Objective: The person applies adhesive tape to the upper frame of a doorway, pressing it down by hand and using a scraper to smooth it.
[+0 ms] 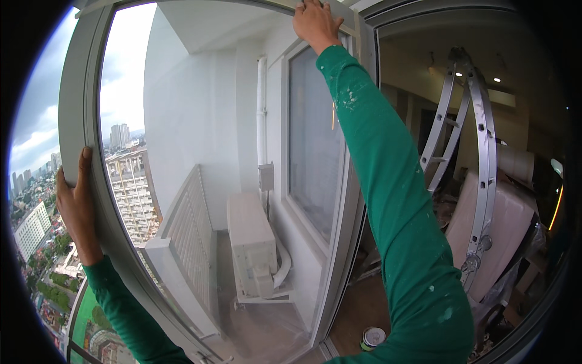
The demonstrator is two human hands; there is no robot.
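A tall glass panel in a grey frame (80, 109) stands upright before me, perhaps a door or a large window. My left hand (77, 209) grips its left upright, with the thumb and a finger on either side of the edge. High at the upper right corner, my right hand (316, 25) holds the frame's top edge with its fingers bent over it. White specks mark the green right sleeve (388, 200). Through the glass I see an air-conditioner outdoor unit (248, 242) on a balcony.
A white louvred railing (188, 236) runs beside the outdoor unit. To the right, indoors, stand an aluminium stepladder (483, 145) and a large pale wrapped piece (506, 224). A round can (373, 337) sits low near my right elbow. City buildings (31, 230) lie far below at left.
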